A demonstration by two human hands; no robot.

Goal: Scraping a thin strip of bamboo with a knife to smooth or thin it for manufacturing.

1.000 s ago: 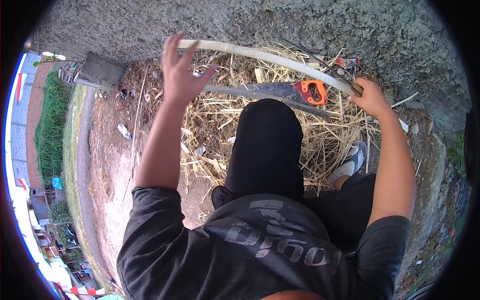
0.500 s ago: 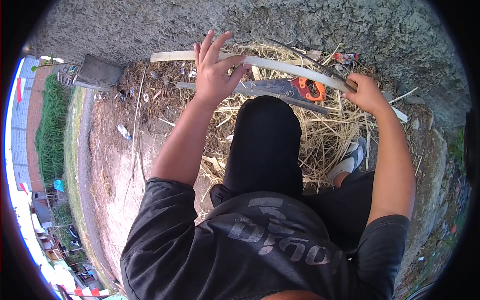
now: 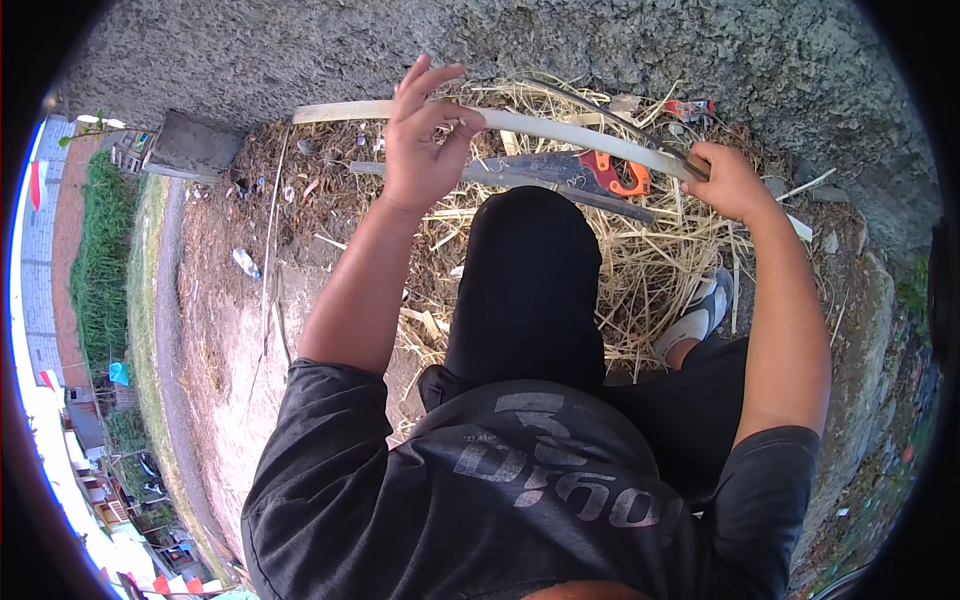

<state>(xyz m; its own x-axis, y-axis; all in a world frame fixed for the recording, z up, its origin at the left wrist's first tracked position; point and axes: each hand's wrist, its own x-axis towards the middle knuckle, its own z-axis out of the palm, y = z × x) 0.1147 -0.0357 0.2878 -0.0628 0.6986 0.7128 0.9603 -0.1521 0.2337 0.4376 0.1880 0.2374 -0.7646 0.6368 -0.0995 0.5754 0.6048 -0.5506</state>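
Note:
A long, pale bamboo strip [image 3: 560,128] runs in a shallow bow across the space before my knees. My left hand [image 3: 420,155] pinches it between thumb and index finger, the other fingers raised. At the strip's right end, my right hand [image 3: 735,182] is closed around the brown handle of a long, dark, thin blade, seemingly a knife [image 3: 635,128]. The strip meets these fingers too; whether they grip it as well is partly hidden. Below the strip lies a handsaw [image 3: 560,170] with an orange and black handle, next to a grey wooden bar [image 3: 620,208].
Bamboo shavings [image 3: 650,265] litter the ground around my bent knee [image 3: 525,270] and shoe [image 3: 700,310]. A rough grey wall [image 3: 400,50] stands ahead, with a concrete block [image 3: 195,147] at its left. A small red packet [image 3: 690,110] lies by the wall.
My left thumb and index finger have closed together on the bamboo strip. The strip has shifted slightly left, while my right hand has barely moved.

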